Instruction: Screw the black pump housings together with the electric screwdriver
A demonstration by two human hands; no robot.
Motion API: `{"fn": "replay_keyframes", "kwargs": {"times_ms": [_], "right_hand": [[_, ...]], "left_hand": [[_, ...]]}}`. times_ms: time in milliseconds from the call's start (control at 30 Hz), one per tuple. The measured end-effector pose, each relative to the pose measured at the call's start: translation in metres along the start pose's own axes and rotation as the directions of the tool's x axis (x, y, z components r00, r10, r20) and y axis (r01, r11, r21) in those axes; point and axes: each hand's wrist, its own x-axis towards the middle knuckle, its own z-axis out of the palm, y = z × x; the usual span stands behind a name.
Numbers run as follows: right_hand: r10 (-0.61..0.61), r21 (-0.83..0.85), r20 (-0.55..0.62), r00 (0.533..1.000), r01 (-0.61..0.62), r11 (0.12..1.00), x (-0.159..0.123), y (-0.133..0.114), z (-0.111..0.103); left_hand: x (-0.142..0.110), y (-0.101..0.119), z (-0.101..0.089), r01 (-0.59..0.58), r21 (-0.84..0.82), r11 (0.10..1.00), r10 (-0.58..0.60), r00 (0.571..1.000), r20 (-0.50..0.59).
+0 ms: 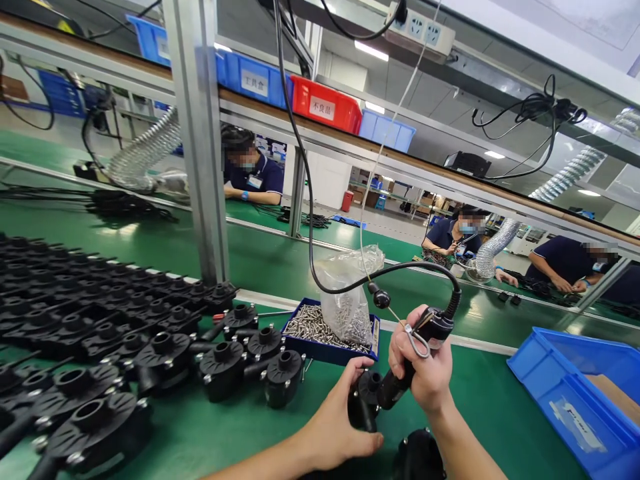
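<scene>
My right hand point(424, 363) is wrapped round a black electric screwdriver point(431, 337) that hangs from a cable, its tip pointing down onto a black pump housing point(367, 393). My left hand point(336, 421) grips that housing from the left and steadies it on the green table. Another black housing point(419, 455) lies just in front of my wrists. A small blue tray of silver screws point(330, 331) with a clear plastic bag point(350, 293) on it sits right behind my hands.
Many black pump housings point(100, 333) cover the table's left side in rows. A blue bin point(580, 393) stands at the right. A metal post point(200, 140) rises behind. Across the conveyor sit other people in dark shirts point(253, 177). Blue and red bins point(325, 103) line the overhead shelf.
</scene>
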Motion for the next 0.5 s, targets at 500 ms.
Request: {"fn": "replay_keyframes", "kwargs": {"times_ms": [500], "right_hand": [[0.012,-0.039,-0.086,0.996,-0.015,0.999,-0.0032,-0.0011,0.0079]], "left_hand": [[-0.0002,0.0064,0.0038,0.028,-0.022,0.999,-0.028,0.999,-0.03]]}}
